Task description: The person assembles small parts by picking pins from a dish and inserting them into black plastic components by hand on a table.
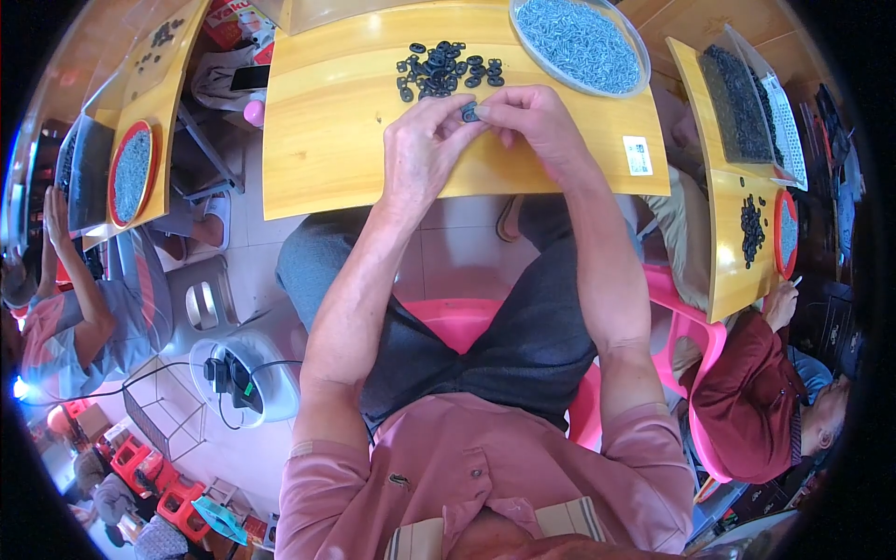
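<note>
At the near side of the yellow table, my left hand (417, 149) pinches a small black plastic part (469, 112) between thumb and fingertips. My right hand (539, 126) meets it from the right, thumb and forefinger closed at the part's edge. The fingers cover much of the part, so whether a pin is in it cannot be told. Just beyond my hands lies a loose pile of similar small black parts (443, 70), with rounded ends and holes. A round clear tub (644, 82) full of short silvery-blue metal pins stands at the far right.
A white printed label (637, 156) is stuck on the yellow table (322, 140). Co-workers sit at tables left and right, with bins and red-rimmed bowls. A pink stool (453, 320) is under me. Left of me, a cable runs to a white bucket (280, 397) holding black devices.
</note>
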A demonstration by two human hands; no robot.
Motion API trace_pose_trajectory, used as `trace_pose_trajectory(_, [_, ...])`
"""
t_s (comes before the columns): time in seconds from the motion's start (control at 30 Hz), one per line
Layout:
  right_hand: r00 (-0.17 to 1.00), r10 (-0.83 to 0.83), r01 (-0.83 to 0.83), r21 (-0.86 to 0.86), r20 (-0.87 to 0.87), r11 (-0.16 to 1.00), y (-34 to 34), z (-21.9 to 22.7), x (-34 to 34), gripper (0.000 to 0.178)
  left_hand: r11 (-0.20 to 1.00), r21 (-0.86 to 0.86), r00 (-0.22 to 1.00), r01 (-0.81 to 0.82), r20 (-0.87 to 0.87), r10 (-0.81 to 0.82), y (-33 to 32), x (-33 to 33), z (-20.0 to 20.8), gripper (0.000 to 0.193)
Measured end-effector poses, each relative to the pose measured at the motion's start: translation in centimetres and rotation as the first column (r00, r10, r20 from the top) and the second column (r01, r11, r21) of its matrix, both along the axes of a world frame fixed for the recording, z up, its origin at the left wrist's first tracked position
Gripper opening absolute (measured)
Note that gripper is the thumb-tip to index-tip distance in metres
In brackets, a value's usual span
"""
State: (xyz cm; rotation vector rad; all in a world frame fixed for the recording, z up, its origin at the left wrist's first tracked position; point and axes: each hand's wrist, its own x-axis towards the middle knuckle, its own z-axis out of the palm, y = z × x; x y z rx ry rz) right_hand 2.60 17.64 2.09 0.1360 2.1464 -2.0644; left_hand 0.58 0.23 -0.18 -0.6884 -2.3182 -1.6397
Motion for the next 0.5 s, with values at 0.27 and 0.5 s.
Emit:
trace_pose_trajectory(0.27, [1.0, 0.006, -0.007, 0.03, 0.018, 1.0, -0.15, -0.23, 0.22, 0.021, 0.999, -0.041, 0.999, 0.015, -0.036, -0.017, -0.33, 0.34, -0.19, 0.025])
trace_pose_trajectory(0.5, [1.0, -0.015, 0.015, -0.014, 0.001, 1.0, -0.72, 0.23, -0.29, 0.02, 0.995, -0.102, 0.996, 0.011, -0.09, -0.02, -0.7, 0.0, -0.28, 0.023])
